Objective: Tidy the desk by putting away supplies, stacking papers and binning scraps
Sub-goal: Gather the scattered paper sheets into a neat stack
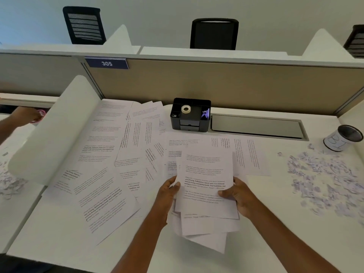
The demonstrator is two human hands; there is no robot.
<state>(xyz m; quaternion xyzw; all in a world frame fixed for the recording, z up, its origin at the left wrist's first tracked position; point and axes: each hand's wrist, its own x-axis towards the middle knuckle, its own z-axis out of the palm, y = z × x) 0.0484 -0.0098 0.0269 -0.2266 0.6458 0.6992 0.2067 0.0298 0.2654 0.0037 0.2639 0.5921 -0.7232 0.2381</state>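
Hands: left hand (169, 191) and right hand (239, 197) each clamp one side of the paper stack (206, 186), thumbs on top, lower centre of frame.
Stack: uneven, with sheets fanning out below. Cannot tell whether it touches the table (59, 233).
Loose sheets (110, 154): overlapping, spread across centre left.
Scraps (325, 178): torn bits scattered at right.
Tin (342, 138): upright, just beyond the scraps, far right.
Organizer (190, 115): black, against the partition, upper centre, with a tape roll (186, 109) inside.

White papers (110, 154) with black print, black organiser (190, 123), pale lilac scraps (323, 174), white desk (275, 243)
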